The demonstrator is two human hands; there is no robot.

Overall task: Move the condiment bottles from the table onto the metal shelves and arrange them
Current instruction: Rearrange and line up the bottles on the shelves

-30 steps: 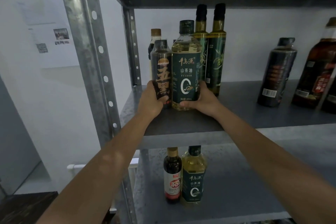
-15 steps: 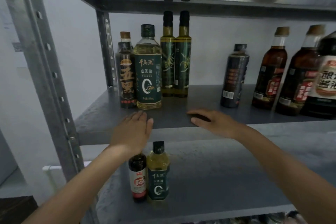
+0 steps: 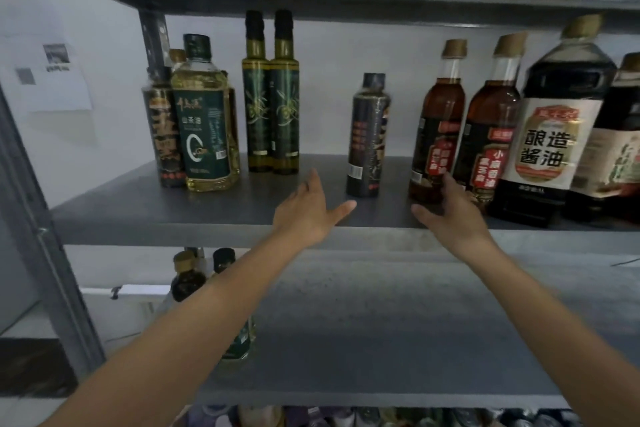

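A dark slim bottle (image 3: 367,135) stands alone in the middle of the upper metal shelf (image 3: 214,215). My left hand (image 3: 308,208) hovers open just left of it, fingers straight, holding nothing. My right hand (image 3: 450,208) reaches with straight fingers to the base of a brown sesame-oil bottle (image 3: 437,121), and I cannot tell if it touches. At the shelf's left stand a yellow oil bottle with a green label (image 3: 206,118), a black-labelled bottle (image 3: 162,135) and two tall olive-oil bottles (image 3: 270,97).
A second sesame-oil bottle (image 3: 490,125), a large soy sauce bottle (image 3: 554,128) and another big bottle (image 3: 620,142) crowd the right end. Two bottles (image 3: 194,281) stand on the lower shelf (image 3: 381,322) behind my left arm. A steel upright (image 3: 45,246) frames the left side.
Both hands let go of the two bottles at the left and have moved right along the shelf, toward the dark slim bottle and the sesame-oil bottle. My view has shifted right too.
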